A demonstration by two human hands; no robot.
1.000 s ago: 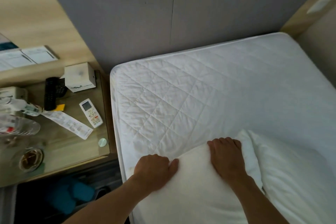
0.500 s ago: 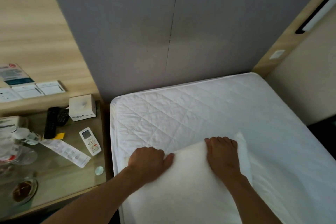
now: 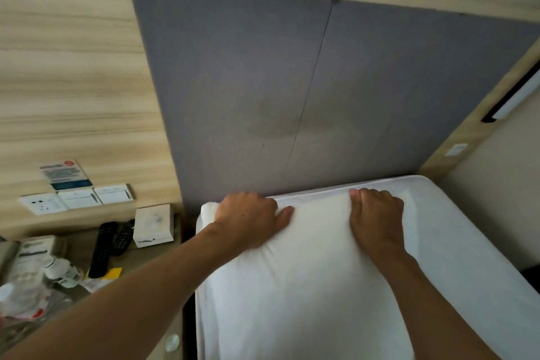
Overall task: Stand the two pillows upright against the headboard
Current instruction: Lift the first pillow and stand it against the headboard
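A white pillow (image 3: 306,278) lies across the left part of the mattress (image 3: 455,242), its far edge close to the grey padded headboard (image 3: 292,90). My left hand (image 3: 248,219) grips the pillow's far left corner, fingers curled over the edge. My right hand (image 3: 377,219) grips the far edge further right. Both forearms stretch out over the pillow. The second pillow is out of view.
A glass-topped nightstand (image 3: 146,260) stands left of the bed with black remotes (image 3: 102,245), a white box (image 3: 153,225), bottles and papers on it. Wall sockets (image 3: 76,200) sit on the wood panel above. A side wall closes the right.
Both hands have pushed the pillow up the mattress from near the middle to the headboard end. The view has tilted up, so the second pillow has dropped out of sight.
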